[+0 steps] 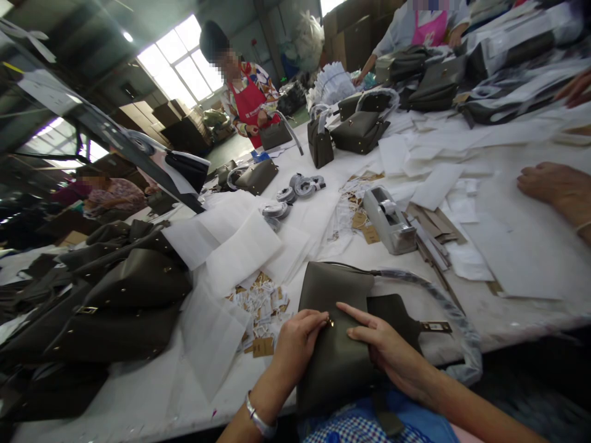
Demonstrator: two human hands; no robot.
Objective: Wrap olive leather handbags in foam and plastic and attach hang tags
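A dark olive handbag (335, 286) lies on the table edge right in front of me. Its flap (392, 311) is folded out to the right and ends in a strap tab with a gold buckle plate (436, 327). The handle (443, 301), wrapped in clear plastic, curves round the right side. My left hand (298, 344) pinches at a small gold clasp (331, 322) on the bag's face. My right hand (381, 341) rests on the leather beside it, index finger and thumb stretched out, holding nothing.
A pile of olive bags (124, 307) fills the left. White foam sheets (244, 252), tagged strings (263, 307), a grey tape dispenser (390, 221) and cardboard strips (434, 224) lie around. Another person's hand (551, 184) rests at right. A person in a red apron (249, 101) handles a bag across the table.
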